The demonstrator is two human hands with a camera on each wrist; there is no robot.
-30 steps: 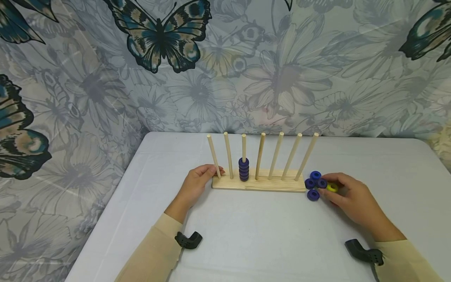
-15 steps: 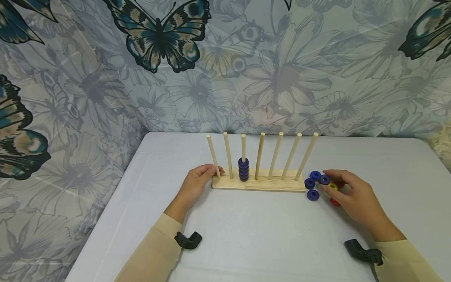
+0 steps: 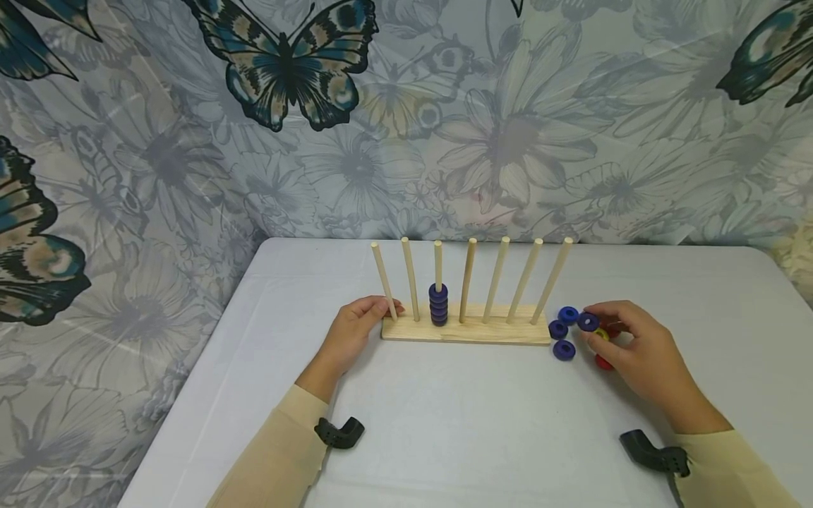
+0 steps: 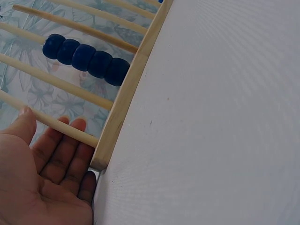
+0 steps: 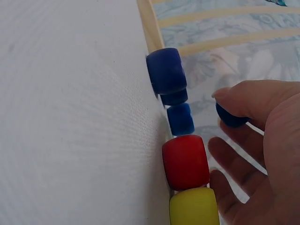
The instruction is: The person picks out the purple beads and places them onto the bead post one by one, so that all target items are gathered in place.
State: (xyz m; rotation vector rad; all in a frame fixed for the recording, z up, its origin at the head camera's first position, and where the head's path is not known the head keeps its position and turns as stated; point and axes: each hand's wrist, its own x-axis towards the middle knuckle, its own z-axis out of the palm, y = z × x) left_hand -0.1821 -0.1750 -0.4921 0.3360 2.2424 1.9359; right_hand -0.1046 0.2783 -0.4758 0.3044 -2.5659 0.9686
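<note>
A wooden peg stand (image 3: pixel 495 334) with several upright pegs stands on the table; its third peg from the left carries a stack of dark blue beads (image 3: pixel 439 305). My left hand (image 3: pixel 356 331) is at the stand's left end, thumb in front of the first peg (image 4: pixel 51 123) and fingers behind it. Between thumb and index finger, my right hand (image 3: pixel 641 353) pinches a dark blue bead (image 3: pixel 588 322), lifted beside the stand's right end. Loose blue beads (image 3: pixel 564 350) lie just left of that hand. Below it are a red bead (image 5: pixel 186 162) and a yellow bead (image 5: pixel 194 206), partly hidden in the head view.
White cloth covers the table (image 3: pixel 483 423). Behind it hangs a fabric backdrop (image 3: pixel 508 141) with flowers and butterflies. Black wrist mounts (image 3: pixel 339 432) sit at both cuffs.
My right hand has lifted the dark blue bead up and slightly right, away from the loose ones, bringing a red bead into view beneath the hand. My left hand stays at the stand.
</note>
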